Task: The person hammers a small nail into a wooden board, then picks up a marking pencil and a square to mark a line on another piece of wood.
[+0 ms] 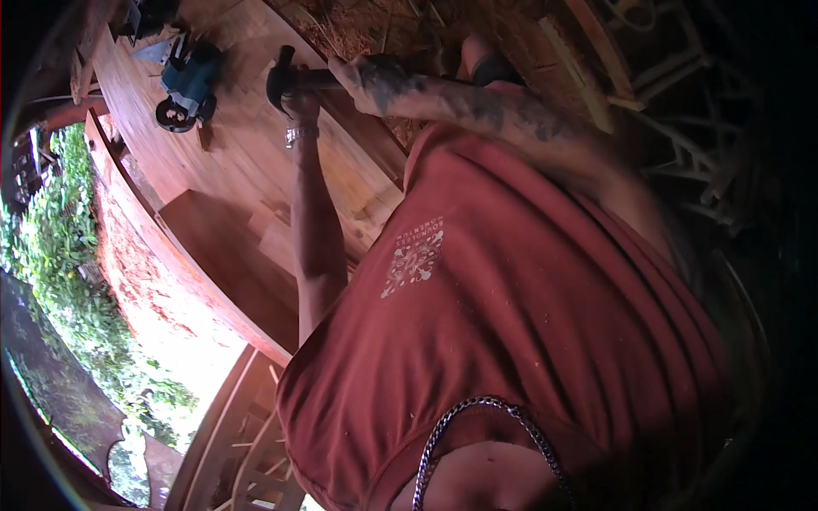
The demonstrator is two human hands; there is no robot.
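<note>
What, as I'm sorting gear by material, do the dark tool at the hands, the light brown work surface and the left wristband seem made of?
Dark tool: black and mostly matte; rubber, plastic or coated metal, too shadowed to tell. Work surface: wood, apparently unvarnished, judging by its streaky grain and little shine. Wristband: probably polished metal, as it glints silver.

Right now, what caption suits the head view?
Left hand and right hand at a dark tool, a blue power tool on a wooden surface.

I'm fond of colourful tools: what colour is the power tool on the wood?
The power tool is mostly teal-blue, seen in the head view.
</note>
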